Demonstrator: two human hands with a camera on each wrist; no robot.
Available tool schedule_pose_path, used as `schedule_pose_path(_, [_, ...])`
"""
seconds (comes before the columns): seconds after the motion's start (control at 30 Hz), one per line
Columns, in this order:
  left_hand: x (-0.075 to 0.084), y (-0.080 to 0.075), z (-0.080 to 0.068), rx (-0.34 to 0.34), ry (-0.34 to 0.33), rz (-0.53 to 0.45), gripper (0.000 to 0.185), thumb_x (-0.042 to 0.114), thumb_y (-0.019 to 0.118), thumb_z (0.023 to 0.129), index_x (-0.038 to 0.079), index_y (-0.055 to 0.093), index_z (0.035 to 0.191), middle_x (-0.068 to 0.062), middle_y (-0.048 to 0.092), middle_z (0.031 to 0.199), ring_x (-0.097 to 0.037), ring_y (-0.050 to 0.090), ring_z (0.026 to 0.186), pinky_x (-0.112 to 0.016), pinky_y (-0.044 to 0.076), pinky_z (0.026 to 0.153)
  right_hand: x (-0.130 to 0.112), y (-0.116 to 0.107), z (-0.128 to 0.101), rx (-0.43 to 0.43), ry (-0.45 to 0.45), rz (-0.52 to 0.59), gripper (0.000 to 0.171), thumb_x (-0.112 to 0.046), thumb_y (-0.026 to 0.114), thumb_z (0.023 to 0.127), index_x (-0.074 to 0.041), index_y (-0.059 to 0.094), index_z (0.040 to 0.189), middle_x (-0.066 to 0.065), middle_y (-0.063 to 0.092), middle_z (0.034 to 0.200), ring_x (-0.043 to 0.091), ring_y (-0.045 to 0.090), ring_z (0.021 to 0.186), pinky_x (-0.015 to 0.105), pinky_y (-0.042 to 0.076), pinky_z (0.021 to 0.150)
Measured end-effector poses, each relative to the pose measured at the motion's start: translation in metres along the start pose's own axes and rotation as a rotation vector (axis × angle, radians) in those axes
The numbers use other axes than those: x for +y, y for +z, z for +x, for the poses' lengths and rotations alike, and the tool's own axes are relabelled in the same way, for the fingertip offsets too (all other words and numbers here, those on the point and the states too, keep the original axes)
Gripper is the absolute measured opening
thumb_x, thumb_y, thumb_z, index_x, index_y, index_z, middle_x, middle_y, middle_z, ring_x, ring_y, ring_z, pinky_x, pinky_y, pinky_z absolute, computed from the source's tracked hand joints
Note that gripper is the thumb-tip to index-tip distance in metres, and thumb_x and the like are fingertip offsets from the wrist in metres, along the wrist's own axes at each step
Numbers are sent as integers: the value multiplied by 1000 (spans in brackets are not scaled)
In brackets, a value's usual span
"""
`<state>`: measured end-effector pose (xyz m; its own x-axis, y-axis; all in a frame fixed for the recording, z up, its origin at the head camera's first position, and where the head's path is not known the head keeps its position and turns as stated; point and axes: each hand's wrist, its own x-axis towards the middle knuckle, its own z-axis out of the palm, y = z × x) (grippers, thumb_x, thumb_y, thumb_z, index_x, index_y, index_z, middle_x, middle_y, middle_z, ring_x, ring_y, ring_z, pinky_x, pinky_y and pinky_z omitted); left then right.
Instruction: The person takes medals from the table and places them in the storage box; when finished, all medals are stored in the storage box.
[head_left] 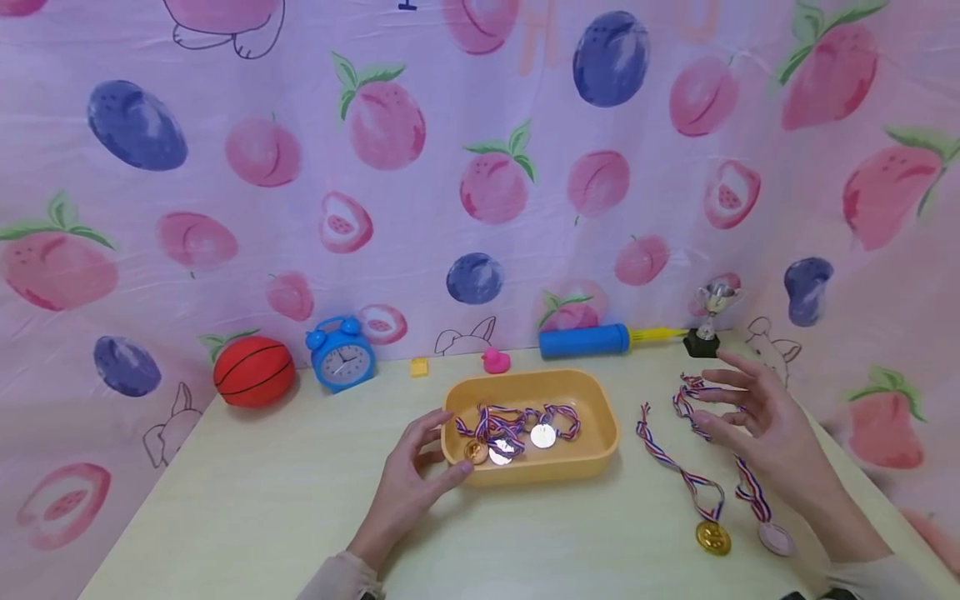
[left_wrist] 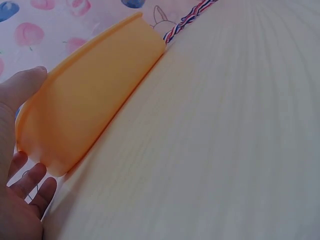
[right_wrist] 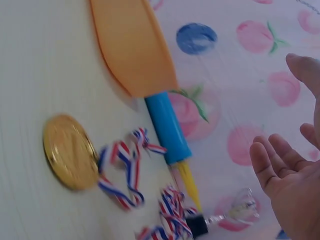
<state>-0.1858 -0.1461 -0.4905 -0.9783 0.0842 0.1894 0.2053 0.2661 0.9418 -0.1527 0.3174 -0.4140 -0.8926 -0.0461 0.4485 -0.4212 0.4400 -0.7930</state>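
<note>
My left hand [head_left: 408,473] holds the left end of a yellow plastic basin [head_left: 525,475], thumb at the front rim and fingers around the end wall. The left wrist view shows the thumb at the basin's rim and the fingertips [left_wrist: 47,190] by its lower corner. Inside the basin lie several medals, among them a silver medal [head_left: 543,436] and a bronze medal [head_left: 476,452], with tangled striped ribbons. To the right, my empty right hand [head_left: 772,425] hovers over ribbons, its fingers loosely bent. Below it on the table lie a gold medal [head_left: 712,537] and a pale medal [head_left: 776,538].
Along the back stand a red basketball [head_left: 255,372], a blue alarm clock [head_left: 342,363], a small yellow block [head_left: 418,367], a pink duck [head_left: 496,361], a blue hand pump [head_left: 585,341] and a silver trophy [head_left: 708,321]. A fruit-print curtain [head_left: 420,208] hangs behind the table.
</note>
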Motion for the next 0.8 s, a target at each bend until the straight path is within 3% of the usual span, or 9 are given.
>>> schedule_pose_path(0.07, [0,0,0,2,-8,6,71,25,92,95,28,60,158,3,49,170,-31,60,144,-52,54,117,2,-12,-4,25,-9,5,89,5,79,100,-21,36,173,-10,60,147,0,68,122,11,56,93])
schedule_pose_path(0.27, [1,0,0,0,-16,14,71,26,92,96,28,59,159,2,48,171,-31,60,144,-51,54,117,13,-42,-21,100,-29,-21,89,15,74,99,-16,37,173,-6,61,148,0,65,123,8,53,94])
schedule_pose_path(0.5, [1,0,1,-2,-17,4,71,26,92,96,28,59,159,3,49,170,-31,61,142,-53,54,117,34,-69,-47,147,-20,-117,88,17,75,97,-15,40,171,-22,63,146,-9,64,121,4,51,92])
schedule_pose_path(0.7, [1,0,1,-3,-18,3,71,26,92,96,27,59,159,1,48,171,-32,61,143,-54,54,117,57,-80,-72,197,-66,95,84,32,66,91,-1,46,165,-10,69,143,-3,69,118,7,52,92])
schedule_pose_path(0.8, [1,0,0,-4,-20,3,71,25,92,95,27,60,159,2,48,171,-32,61,143,-55,54,117,67,-83,-83,228,-59,151,84,34,65,88,0,47,163,-11,70,139,-3,69,116,7,51,90])
